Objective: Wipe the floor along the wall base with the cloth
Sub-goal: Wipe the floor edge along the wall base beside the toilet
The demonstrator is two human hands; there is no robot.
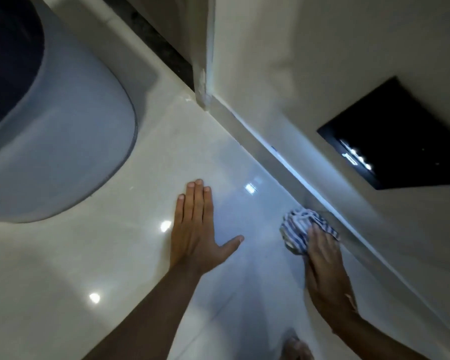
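Note:
A blue-and-white striped cloth (300, 228) is bunched on the glossy pale floor (130, 255), touching the skirting (291, 165) that runs along the wall base. My right hand (322, 258) presses down on the cloth, fingers on its near part; the hand is blurred. My left hand (196, 226) lies flat on the floor to the left of the cloth, palm down, fingers together, thumb spread, holding nothing.
A large white rounded appliance with a dark top (50, 120) stands at the left. A black panel with small lights (398, 136) is set in the wall at the right. A wall corner (204, 87) and a dark strip lie farther back. A foot (295, 346) shows at the bottom.

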